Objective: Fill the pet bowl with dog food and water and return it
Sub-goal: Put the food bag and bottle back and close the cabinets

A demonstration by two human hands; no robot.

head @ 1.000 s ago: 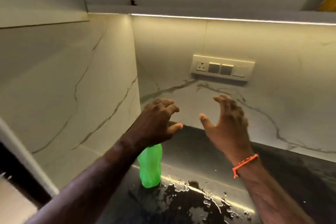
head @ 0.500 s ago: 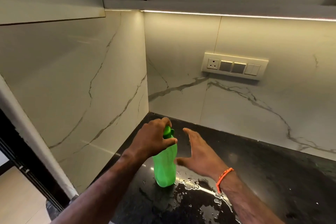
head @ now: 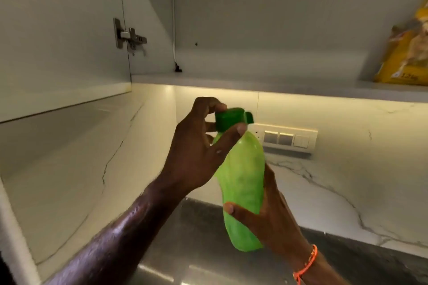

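Light: we see a warm strip under the cabinet shelf (head: 254, 83) washing the marble wall (head: 347, 169).
Glare: streaks on the dark counter (head: 196, 238).
Sharpness: we find everything soft, edges bowed.

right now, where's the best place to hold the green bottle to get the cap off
Grip the green bottle low on its body from the right, as the right hand does; it widens there. That leaves the dark green cap free for the left hand from above.

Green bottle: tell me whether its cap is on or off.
On. The dark green cap sits on the green bottle, pinched by the left hand; the right hand grips the body. Whether it is loosened: cannot tell.
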